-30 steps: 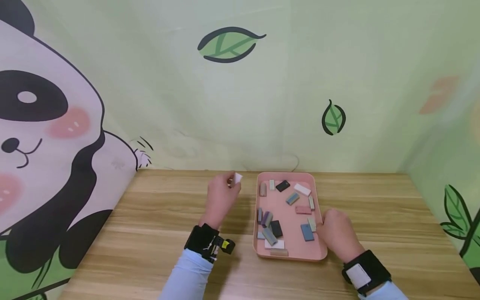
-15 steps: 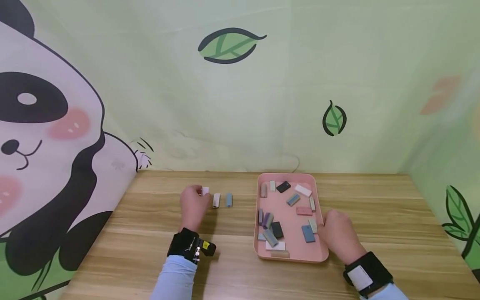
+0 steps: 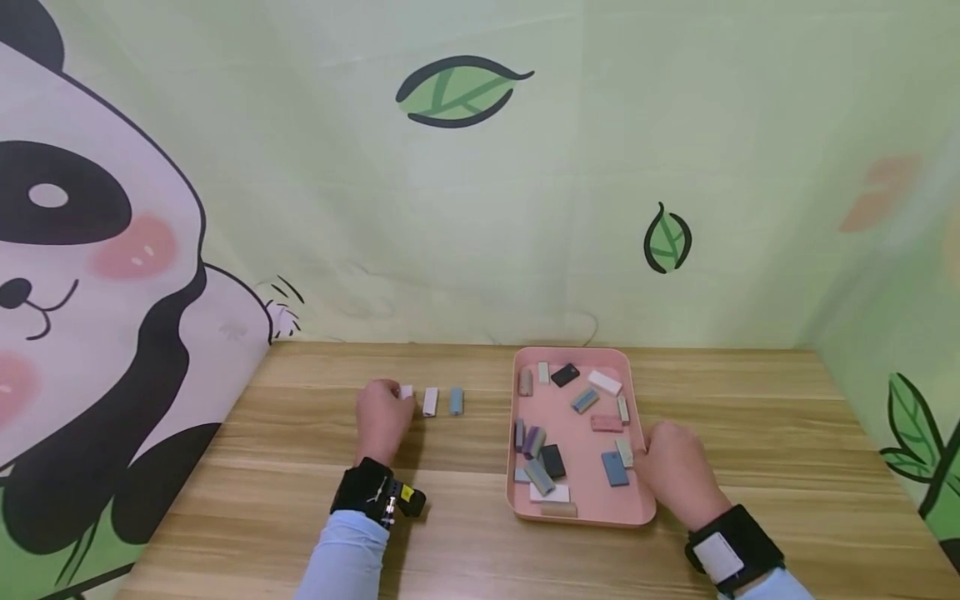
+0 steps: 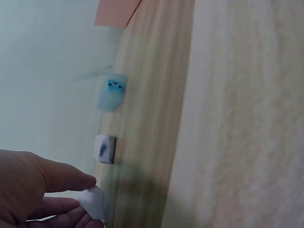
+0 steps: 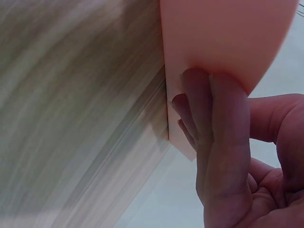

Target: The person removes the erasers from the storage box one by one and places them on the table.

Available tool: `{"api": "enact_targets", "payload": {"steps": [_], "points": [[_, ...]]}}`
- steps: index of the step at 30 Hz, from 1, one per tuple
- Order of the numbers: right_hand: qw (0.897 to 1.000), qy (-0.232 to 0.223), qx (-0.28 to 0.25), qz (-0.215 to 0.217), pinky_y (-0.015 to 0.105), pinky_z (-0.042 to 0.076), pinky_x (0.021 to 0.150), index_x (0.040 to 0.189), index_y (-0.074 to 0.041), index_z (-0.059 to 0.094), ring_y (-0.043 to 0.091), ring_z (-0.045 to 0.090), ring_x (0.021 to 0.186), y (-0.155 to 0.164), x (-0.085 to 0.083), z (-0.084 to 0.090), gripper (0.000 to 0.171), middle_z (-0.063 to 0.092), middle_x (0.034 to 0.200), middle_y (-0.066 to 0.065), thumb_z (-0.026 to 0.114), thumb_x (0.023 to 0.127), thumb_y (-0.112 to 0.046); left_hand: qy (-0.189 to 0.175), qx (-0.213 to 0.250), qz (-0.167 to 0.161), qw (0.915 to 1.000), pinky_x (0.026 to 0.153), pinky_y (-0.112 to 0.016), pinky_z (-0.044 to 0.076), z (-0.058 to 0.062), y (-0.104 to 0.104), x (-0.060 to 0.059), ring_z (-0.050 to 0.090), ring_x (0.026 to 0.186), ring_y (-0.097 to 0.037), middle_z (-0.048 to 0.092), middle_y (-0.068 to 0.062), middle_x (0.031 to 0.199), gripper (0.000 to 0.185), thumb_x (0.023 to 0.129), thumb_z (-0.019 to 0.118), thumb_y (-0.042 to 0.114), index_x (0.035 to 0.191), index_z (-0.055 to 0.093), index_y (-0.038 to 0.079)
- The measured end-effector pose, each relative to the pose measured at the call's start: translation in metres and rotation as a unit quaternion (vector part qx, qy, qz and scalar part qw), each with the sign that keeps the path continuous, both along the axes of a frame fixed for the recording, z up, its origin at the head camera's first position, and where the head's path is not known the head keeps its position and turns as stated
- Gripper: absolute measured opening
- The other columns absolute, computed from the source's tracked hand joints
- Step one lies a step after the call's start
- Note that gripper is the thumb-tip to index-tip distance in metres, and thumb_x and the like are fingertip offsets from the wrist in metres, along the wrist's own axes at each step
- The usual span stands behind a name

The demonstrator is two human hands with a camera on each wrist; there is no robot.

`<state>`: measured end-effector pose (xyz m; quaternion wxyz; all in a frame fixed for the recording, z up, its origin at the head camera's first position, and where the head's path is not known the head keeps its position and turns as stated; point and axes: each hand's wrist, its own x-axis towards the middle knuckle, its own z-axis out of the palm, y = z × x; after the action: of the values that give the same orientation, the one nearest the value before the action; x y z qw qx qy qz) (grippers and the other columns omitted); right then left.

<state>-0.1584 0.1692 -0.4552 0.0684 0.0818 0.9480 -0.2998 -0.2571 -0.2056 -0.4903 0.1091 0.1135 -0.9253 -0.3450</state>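
Thumb and fingers of my left hand pinch a white eraser, low at the tabletop on the left. To its right stand a white eraser with a dark smudge and a light blue eraser with a small printed face, the three roughly in a row. My right hand holds the right side of a pink tray. In the right wrist view its fingers lie against the tray's outer wall, with the thumb reaching over toward the rim.
Inside the tray lie several more erasers, among them a pink one, a black one and a blue one. Some overlap at the lower left. Behind the wooden table hangs a printed cloth backdrop.
My left hand has moved left and down from beside the tray with the white eraser, to the end of the row. The two standing erasers came into view. My right hand stays at the tray.
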Motion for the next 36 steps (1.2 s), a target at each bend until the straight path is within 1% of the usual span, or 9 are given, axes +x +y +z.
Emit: {"api": "enact_targets", "payload": {"steps": [6, 13, 15, 17, 20, 23, 27, 32, 36], "points": [[1.000, 0.003, -0.003, -0.003, 0.025, 0.035, 0.043, 0.076, 0.000, 0.065, 0.016, 0.050, 0.048, -0.002, 0.001, 0.000, 0.015, 0.050, 0.057, 0.006, 0.059, 0.086, -0.010, -0.020, -0.009, 0.011, 0.9997, 0.045, -0.026, 0.036, 0.000, 0.001, 0.000, 0.049, 0.056, -0.018, 0.055, -0.007, 0.067, 0.011, 0.076, 0.066, 0.011, 0.069, 0.061, 0.004], [1.000, 0.004, -0.004, -0.003, 0.025, 0.035, 0.042, 0.077, 0.001, 0.066, 0.015, 0.050, 0.048, -0.002, 0.001, 0.001, 0.015, 0.051, 0.056, 0.005, 0.059, 0.086, -0.009, -0.018, -0.027, 0.013, 0.9994, 0.047, -0.027, 0.038, -0.002, 0.000, -0.001, 0.052, 0.062, -0.021, 0.059, -0.010, 0.072, 0.010, 0.076, 0.067, 0.013, 0.073, 0.064, 0.004], [1.000, 0.004, -0.004, -0.002, 0.025, 0.035, 0.042, 0.077, 0.001, 0.066, 0.016, 0.050, 0.048, -0.002, 0.001, 0.001, 0.015, 0.051, 0.056, 0.005, 0.059, 0.086, -0.009, -0.016, -0.031, 0.011, 0.9993, 0.051, -0.028, 0.043, -0.001, 0.000, -0.001, 0.055, 0.068, -0.022, 0.063, -0.013, 0.079, 0.014, 0.076, 0.067, 0.013, 0.081, 0.067, 0.001], [1.000, 0.003, -0.004, -0.001, 0.025, 0.035, 0.043, 0.078, 0.001, 0.065, 0.016, 0.050, 0.048, -0.002, 0.001, 0.001, 0.015, 0.051, 0.057, 0.006, 0.059, 0.086, -0.009, -0.021, -0.031, 0.010, 0.9992, 0.058, -0.031, 0.047, 0.000, 0.000, 0.000, 0.058, 0.076, -0.024, 0.067, -0.015, 0.090, 0.024, 0.077, 0.066, 0.015, 0.094, 0.068, -0.001], [1.000, -0.001, -0.007, -0.003, 0.025, 0.036, 0.043, 0.078, 0.001, 0.065, 0.016, 0.050, 0.049, -0.002, 0.002, 0.001, 0.015, 0.051, 0.057, 0.006, 0.059, 0.086, -0.010, -0.029, -0.036, 0.010, 0.9989, 0.068, -0.034, 0.049, 0.004, 0.002, 0.001, 0.059, 0.087, -0.026, 0.066, -0.017, 0.107, 0.038, 0.080, 0.065, 0.019, 0.112, 0.063, -0.001], [1.000, -0.008, -0.012, -0.006, 0.025, 0.036, 0.043, 0.080, 0.001, 0.065, 0.016, 0.051, 0.049, -0.002, 0.002, 0.001, 0.014, 0.051, 0.058, 0.006, 0.059, 0.086, -0.010, -0.028, -0.047, 0.011, 0.9985, 0.072, -0.038, 0.049, 0.010, 0.005, 0.002, 0.059, 0.090, -0.028, 0.064, -0.017, 0.112, 0.041, 0.081, 0.064, 0.024, 0.116, 0.061, 0.001], [1.000, -0.007, -0.017, -0.006, 0.025, 0.037, 0.043, 0.081, 0.001, 0.066, 0.016, 0.051, 0.050, -0.002, 0.003, 0.001, 0.014, 0.052, 0.059, 0.006, 0.058, 0.086, -0.010, -0.004, -0.069, 0.001, 0.9976, 0.073, -0.040, 0.049, 0.023, 0.012, 0.004, 0.059, 0.092, -0.028, 0.063, -0.016, 0.113, 0.043, 0.081, 0.065, 0.028, 0.117, 0.061, 0.004], [1.000, 0.000, -0.015, -0.004, 0.025, 0.036, 0.043, 0.078, 0.001, 0.066, 0.016, 0.051, 0.049, -0.001, 0.002, 0.001, 0.015, 0.052, 0.058, 0.006, 0.058, 0.086, -0.009, 0.034, -0.075, -0.037, 0.9959, 0.078, -0.041, 0.049, 0.042, 0.028, 0.008, 0.059, 0.098, -0.028, 0.062, -0.016, 0.115, 0.045, 0.082, 0.065, 0.029, 0.119, 0.060, 0.005], [1.000, -0.003, -0.013, -0.006, 0.025, 0.036, 0.043, 0.078, 0.000, 0.066, 0.016, 0.051, 0.049, -0.001, 0.000, 0.001, 0.016, 0.052, 0.058, 0.005, 0.057, 0.086, -0.010, 0.060, -0.070, -0.076, 0.9929, 0.090, -0.044, 0.047, 0.057, 0.046, 0.013, 0.055, 0.111, -0.031, 0.061, -0.017, 0.119, 0.045, 0.081, 0.067, 0.028, 0.119, 0.060, 0.004]]}}
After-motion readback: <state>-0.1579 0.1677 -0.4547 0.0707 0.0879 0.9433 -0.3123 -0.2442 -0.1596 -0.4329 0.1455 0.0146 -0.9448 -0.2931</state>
